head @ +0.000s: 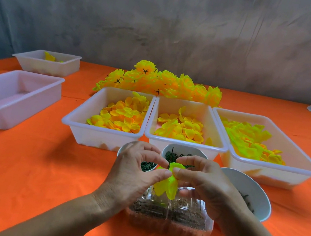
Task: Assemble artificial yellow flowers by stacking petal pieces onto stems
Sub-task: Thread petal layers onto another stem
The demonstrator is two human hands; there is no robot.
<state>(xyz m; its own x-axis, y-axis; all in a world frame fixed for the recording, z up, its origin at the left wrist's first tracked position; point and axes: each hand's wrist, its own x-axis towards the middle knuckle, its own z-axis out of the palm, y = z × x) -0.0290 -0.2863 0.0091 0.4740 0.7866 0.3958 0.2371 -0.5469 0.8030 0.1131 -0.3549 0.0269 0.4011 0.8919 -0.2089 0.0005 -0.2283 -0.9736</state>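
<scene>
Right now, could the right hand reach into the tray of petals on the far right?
Probably not yet. The right hand is busy pinching the yellow flower together with the left hand. The tray lies open just beyond, with only a white bowl beside the wrist.

The stem [170, 158] runs hidden behind petals [167, 187] and fingers [159, 173].
</scene>
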